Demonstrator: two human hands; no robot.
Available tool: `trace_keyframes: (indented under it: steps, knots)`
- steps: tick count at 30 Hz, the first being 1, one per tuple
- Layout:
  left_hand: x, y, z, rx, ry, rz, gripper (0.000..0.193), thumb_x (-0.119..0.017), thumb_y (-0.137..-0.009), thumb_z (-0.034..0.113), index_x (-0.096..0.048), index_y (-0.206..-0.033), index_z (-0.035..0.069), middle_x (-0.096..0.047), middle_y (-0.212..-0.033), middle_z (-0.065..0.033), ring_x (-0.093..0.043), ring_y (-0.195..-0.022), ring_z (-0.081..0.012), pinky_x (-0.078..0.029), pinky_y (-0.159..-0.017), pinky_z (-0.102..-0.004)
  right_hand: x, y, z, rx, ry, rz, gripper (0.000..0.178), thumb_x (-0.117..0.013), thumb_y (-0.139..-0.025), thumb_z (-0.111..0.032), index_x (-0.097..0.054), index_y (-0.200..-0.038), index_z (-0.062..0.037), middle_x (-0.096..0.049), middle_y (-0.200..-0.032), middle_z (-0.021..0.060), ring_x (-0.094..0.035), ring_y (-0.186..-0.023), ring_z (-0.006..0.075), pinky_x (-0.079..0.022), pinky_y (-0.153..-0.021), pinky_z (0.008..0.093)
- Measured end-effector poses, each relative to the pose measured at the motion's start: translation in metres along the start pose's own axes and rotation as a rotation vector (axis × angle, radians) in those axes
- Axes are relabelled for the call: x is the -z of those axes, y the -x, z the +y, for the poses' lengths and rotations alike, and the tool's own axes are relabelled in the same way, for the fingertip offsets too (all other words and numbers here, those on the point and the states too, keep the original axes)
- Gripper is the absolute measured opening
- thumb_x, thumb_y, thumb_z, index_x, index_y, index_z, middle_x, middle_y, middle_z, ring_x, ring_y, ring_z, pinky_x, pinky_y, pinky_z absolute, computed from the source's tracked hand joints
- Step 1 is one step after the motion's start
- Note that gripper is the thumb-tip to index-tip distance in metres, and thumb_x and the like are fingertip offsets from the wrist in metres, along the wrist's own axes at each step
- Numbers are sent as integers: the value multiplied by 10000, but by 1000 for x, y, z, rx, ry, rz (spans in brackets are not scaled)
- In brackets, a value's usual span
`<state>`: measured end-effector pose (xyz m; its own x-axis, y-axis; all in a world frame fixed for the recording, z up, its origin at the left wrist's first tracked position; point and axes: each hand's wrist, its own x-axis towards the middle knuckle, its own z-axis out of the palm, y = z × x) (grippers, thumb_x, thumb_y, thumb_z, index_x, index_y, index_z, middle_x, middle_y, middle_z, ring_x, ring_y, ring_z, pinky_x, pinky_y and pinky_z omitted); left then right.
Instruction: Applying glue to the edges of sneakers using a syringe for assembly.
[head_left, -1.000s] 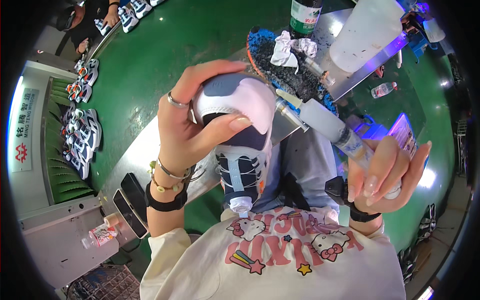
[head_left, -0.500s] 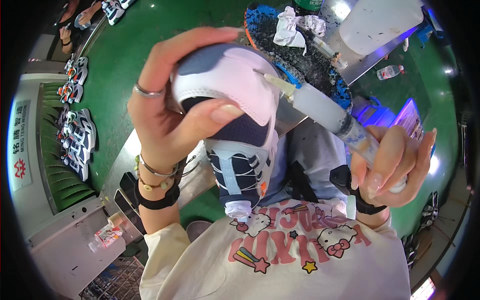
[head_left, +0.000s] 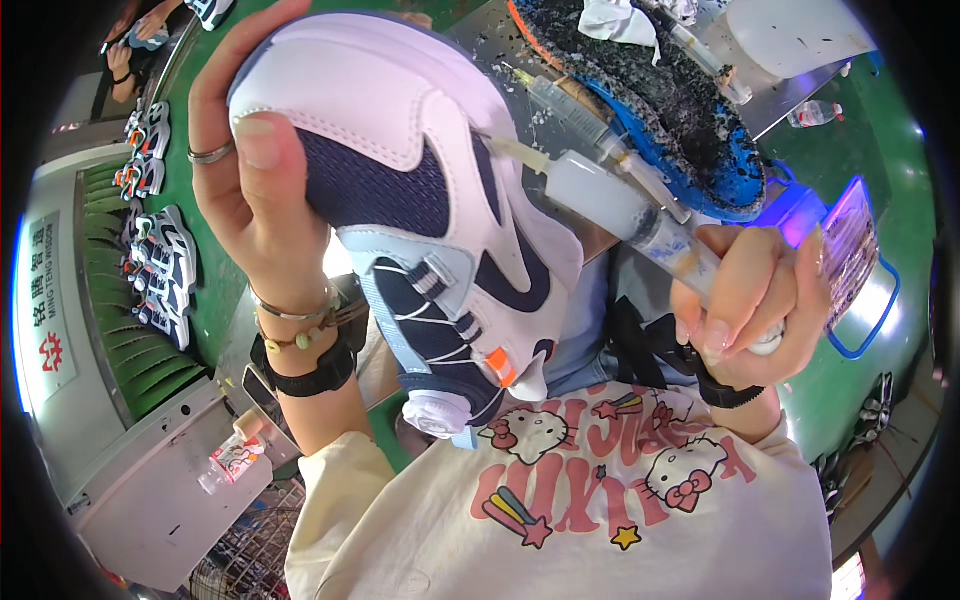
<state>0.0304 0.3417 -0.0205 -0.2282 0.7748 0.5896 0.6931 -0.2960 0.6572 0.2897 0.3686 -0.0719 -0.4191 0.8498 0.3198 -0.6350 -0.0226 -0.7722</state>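
My left hand (head_left: pixel 255 190) is closed round the toe end of a white and navy sneaker (head_left: pixel 400 180), its thumb on the upper. The shoe's toe points away from me, and a round white dial on its tongue is nearest my body. In my right hand (head_left: pixel 755 310) is a clear plastic syringe (head_left: pixel 605 200), the fingers wrapped round its rear end. It is partly filled with a whitish substance. The syringe's thin tip reaches the side of the shoe near the seam between upper and sole; whether it touches, I cannot tell.
Beyond the shoe lies a blue-edged black pad (head_left: pixel 690 130) covered in dark crumbs, with crumpled tissue (head_left: pixel 620 25) on it. Other syringes (head_left: pixel 575 115) lie beside it. A white container (head_left: pixel 795 35) stands at the far right. Several sneakers (head_left: pixel 165 270) line the left, where another person's hand (head_left: pixel 120 60) shows.
The sneaker has come closer and turned, so its side and laces show more. My left hand has shifted left with it. The syringe tip has moved from the toe area to the side.
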Motion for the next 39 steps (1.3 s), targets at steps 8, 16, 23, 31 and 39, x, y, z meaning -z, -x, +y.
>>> trace_keyframes:
  steps: [8, 16, 23, 31, 39]
  knots:
    - [-8, 0, -12, 69, 82, 31, 665, -252, -899, 544, -410, -1188, -34, -566, -1029, -231, -580, -922, -248, -459, -826, -338, -5, 2, 14, -26, 0, -43, 474, -185, -940, -201, -471, -594, -50, -485, -501, 58, -385, -342, 160, -412, -403, 267]
    - [4, 1, -26, 167, 130, -32, 698, -274, -870, 587, -404, -1202, -13, -549, -1065, -250, -577, -944, -260, -469, -831, -347, 1, 7, 15, -37, 3, -98, 452, -193, -936, -195, -476, -614, -51, -477, -495, 53, -361, -319, 151, -397, -374, 264]
    - [0, 4, -34, 274, 385, 16, 699, -357, -850, 585, -393, -1211, -13, -514, -1114, -272, -570, -963, -272, -473, -839, -349, -5, 22, 11, -83, 63, -10, 535, -181, -934, -185, -372, -443, -95, -489, -485, 72, -352, -304, 148, -383, -360, 257]
    - [5, 6, -54, 251, 322, -40, 645, -384, -864, 546, -387, -1226, 12, -472, -1185, -239, -522, -1047, -271, -434, -902, -382, 5, 29, 2, -139, 86, -64, 556, -160, -938, -178, -389, -439, -91, -506, -498, 73, -371, -313, 141, -374, -375, 246]
    - [2, 10, -72, 367, 440, -26, 633, -389, -867, 537, -388, -1230, 18, -468, -1200, -212, -512, -1059, -267, -415, -920, -390, 7, 34, -6, -200, 103, -73, 564, -164, -938, -173, -406, -436, -85, -514, -504, 72, -383, -324, 133, -379, -374, 236]
